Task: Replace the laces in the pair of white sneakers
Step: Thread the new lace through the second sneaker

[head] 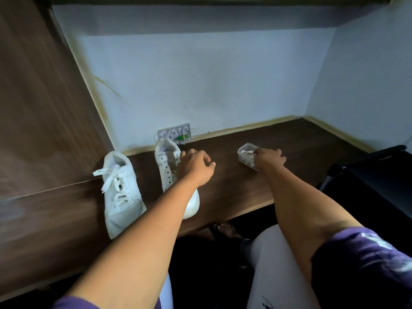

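My left hand (196, 168) rests loosely curled on the unlaced sneaker (169, 168) mid-frame; my right hand (268, 158) pinches laces (246, 153) in the clear tub (243, 159).

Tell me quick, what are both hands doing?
Left hand: rests on the unlaced white sneaker, grip unclear.
Right hand: pinches something at the small clear plastic container.

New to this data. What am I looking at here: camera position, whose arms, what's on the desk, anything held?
There is one picture, from a camera worn on a person's head, looking forward and down. The bare arms are that person's; there is no robot.

On the wooden desk stand two white sneakers. The left sneaker still has its lace. The right sneaker shows bare eyelets. The left hand rests on it, fingers curled at its side.

Further right is a small clear box holding what look like laces. The right hand reaches into it, seemingly pinching one.
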The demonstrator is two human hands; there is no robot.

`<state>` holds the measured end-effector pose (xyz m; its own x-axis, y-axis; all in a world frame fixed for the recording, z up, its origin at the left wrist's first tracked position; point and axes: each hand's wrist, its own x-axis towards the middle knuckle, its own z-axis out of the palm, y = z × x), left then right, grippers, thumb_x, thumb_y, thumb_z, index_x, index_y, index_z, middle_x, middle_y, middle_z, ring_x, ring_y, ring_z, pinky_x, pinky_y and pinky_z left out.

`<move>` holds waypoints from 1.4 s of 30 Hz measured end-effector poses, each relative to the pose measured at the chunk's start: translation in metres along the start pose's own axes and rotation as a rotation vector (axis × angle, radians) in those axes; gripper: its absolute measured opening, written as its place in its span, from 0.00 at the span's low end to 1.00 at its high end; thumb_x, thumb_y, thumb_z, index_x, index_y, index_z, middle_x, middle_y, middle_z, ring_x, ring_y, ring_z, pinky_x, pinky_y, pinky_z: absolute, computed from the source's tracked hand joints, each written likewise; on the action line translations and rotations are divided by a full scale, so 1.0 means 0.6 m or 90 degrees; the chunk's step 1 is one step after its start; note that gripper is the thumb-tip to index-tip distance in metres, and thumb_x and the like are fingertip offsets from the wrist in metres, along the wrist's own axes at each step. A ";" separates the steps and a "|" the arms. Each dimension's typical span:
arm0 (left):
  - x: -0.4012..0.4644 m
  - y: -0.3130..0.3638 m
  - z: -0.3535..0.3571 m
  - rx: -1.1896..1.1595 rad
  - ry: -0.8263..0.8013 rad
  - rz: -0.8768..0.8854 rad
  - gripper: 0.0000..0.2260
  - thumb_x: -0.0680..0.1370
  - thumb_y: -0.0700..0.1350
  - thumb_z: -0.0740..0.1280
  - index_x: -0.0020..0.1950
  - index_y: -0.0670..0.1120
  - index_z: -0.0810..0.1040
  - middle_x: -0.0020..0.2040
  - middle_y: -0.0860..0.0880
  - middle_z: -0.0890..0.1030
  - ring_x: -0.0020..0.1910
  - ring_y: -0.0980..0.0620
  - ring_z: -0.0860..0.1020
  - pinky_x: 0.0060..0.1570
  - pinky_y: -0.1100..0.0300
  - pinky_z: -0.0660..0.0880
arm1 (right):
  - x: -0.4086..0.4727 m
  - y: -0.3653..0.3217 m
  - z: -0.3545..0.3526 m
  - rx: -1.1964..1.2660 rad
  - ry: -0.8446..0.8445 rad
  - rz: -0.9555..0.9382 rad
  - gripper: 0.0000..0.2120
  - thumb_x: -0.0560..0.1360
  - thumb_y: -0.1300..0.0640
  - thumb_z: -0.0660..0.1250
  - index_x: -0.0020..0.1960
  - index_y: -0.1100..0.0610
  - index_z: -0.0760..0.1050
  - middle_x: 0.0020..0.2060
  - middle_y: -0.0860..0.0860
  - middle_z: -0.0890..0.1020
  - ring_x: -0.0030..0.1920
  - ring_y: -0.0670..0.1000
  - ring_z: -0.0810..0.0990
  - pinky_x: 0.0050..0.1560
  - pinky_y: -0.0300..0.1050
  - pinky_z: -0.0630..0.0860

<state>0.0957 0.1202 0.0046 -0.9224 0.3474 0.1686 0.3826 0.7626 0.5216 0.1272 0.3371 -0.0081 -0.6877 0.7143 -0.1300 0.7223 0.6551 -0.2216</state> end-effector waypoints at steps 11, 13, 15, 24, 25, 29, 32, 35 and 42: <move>0.020 0.017 -0.003 -0.159 0.021 -0.006 0.07 0.75 0.49 0.69 0.51 0.50 0.78 0.57 0.50 0.77 0.61 0.47 0.73 0.58 0.58 0.71 | 0.007 -0.056 -0.056 0.466 0.232 -0.184 0.12 0.73 0.44 0.66 0.50 0.49 0.81 0.50 0.51 0.80 0.56 0.54 0.76 0.57 0.42 0.73; 0.016 0.016 -0.015 -0.220 0.047 0.002 0.17 0.74 0.48 0.72 0.61 0.49 0.75 0.61 0.50 0.77 0.63 0.49 0.74 0.62 0.56 0.71 | -0.048 -0.098 -0.086 0.602 0.275 -0.308 0.08 0.72 0.52 0.70 0.49 0.51 0.82 0.47 0.47 0.82 0.50 0.47 0.80 0.52 0.34 0.75; 0.010 0.024 -0.037 -0.267 0.060 0.043 0.29 0.73 0.47 0.73 0.71 0.48 0.66 0.67 0.50 0.73 0.66 0.52 0.71 0.66 0.58 0.68 | -0.111 -0.143 -0.106 0.685 0.276 -0.418 0.07 0.71 0.58 0.71 0.49 0.52 0.81 0.48 0.47 0.83 0.49 0.46 0.82 0.51 0.38 0.78; -0.020 -0.049 -0.168 -0.516 -0.030 -0.051 0.12 0.80 0.40 0.61 0.41 0.49 0.80 0.37 0.50 0.79 0.36 0.53 0.75 0.35 0.62 0.69 | -0.205 -0.213 -0.083 0.905 0.005 -0.400 0.11 0.75 0.69 0.65 0.47 0.53 0.78 0.44 0.54 0.81 0.37 0.48 0.82 0.42 0.44 0.81; -0.029 -0.067 -0.179 -0.522 -0.056 -0.068 0.11 0.80 0.39 0.62 0.41 0.48 0.80 0.35 0.51 0.79 0.32 0.54 0.74 0.30 0.64 0.67 | -0.189 -0.202 -0.078 0.919 -0.031 -0.354 0.12 0.76 0.70 0.63 0.49 0.55 0.77 0.44 0.55 0.80 0.36 0.46 0.81 0.41 0.40 0.81; -0.038 -0.098 -0.218 -0.749 0.023 -0.146 0.09 0.79 0.37 0.61 0.42 0.46 0.76 0.26 0.53 0.70 0.21 0.59 0.61 0.18 0.68 0.52 | -0.167 -0.161 -0.062 0.894 -0.243 -0.281 0.09 0.76 0.69 0.64 0.55 0.62 0.75 0.37 0.55 0.78 0.27 0.43 0.75 0.28 0.30 0.71; -0.041 -0.107 -0.229 -0.871 0.096 -0.174 0.10 0.78 0.35 0.61 0.39 0.45 0.75 0.27 0.52 0.65 0.22 0.58 0.60 0.19 0.68 0.52 | -0.179 -0.156 -0.053 0.821 -0.290 -0.306 0.05 0.76 0.63 0.68 0.41 0.58 0.76 0.30 0.50 0.75 0.25 0.42 0.69 0.25 0.32 0.65; -0.049 -0.108 -0.230 -0.675 0.141 -0.173 0.12 0.78 0.36 0.61 0.37 0.48 0.74 0.32 0.51 0.72 0.27 0.56 0.68 0.23 0.67 0.63 | -0.188 -0.168 -0.045 0.776 -0.223 -0.250 0.13 0.77 0.58 0.68 0.35 0.56 0.71 0.25 0.49 0.68 0.22 0.44 0.62 0.22 0.36 0.59; -0.026 -0.161 -0.250 -0.916 0.368 -0.431 0.13 0.83 0.46 0.57 0.41 0.46 0.72 0.31 0.50 0.75 0.24 0.56 0.73 0.26 0.65 0.67 | -0.128 -0.115 -0.029 1.025 -0.167 0.046 0.15 0.81 0.54 0.59 0.36 0.54 0.71 0.22 0.46 0.64 0.18 0.43 0.59 0.19 0.35 0.56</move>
<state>0.0654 -0.0405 0.0770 -0.9104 -0.2885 -0.2967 -0.1152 -0.5118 0.8513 0.1317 0.2414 0.0339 -0.7720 0.5611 -0.2986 0.0492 -0.4156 -0.9082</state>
